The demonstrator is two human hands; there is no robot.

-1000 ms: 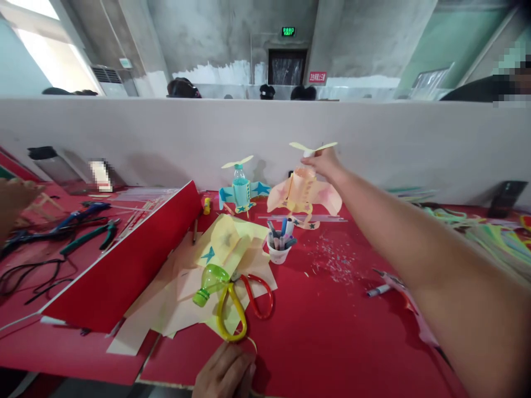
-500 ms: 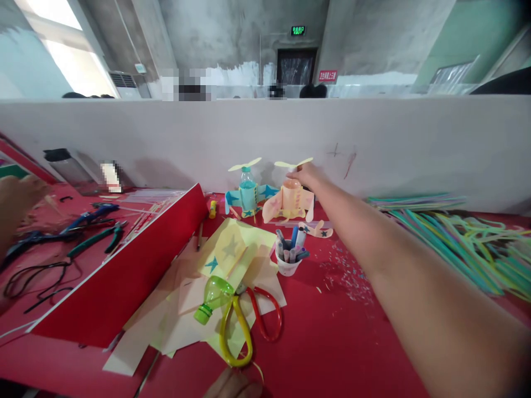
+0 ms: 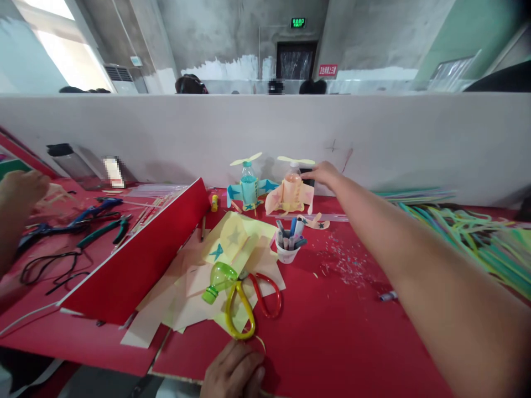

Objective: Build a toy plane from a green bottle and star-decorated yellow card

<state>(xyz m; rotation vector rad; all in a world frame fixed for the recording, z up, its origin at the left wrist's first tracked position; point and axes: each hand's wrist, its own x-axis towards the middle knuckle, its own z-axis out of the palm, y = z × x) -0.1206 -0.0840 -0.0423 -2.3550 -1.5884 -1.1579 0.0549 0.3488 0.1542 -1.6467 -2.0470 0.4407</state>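
My right hand (image 3: 326, 174) reaches to the back of the table, thumb and fingers closed at a black rectangular object (image 3: 307, 179), partly hidden behind an orange bottle craft (image 3: 291, 190) with paper wings and a pale propeller. Left of that craft stands a similar blue bottle craft (image 3: 249, 190). My left hand (image 3: 234, 369) rests at the front table edge with its fingers curled; whatever is inside them is hidden. A thin yellow strip (image 3: 262, 344) lies beside it. Just beyond are scissors with yellow and red handles (image 3: 240, 315) and a green bottle top (image 3: 220, 277).
Paper sheets (image 3: 188, 304) lie mid-table beside a red upright divider (image 3: 145, 265). A white cup of markers (image 3: 287, 253) stands near a loose marker (image 3: 388, 296). Pliers (image 3: 102, 235) lie left, near another person's hand (image 3: 27, 188). Colored strips (image 3: 448, 232) spread right.
My right hand has moved from the neck of the orange bottle craft rightward to the black object, now visible. The view has tilted slightly, showing more of my left hand and the loose marker.
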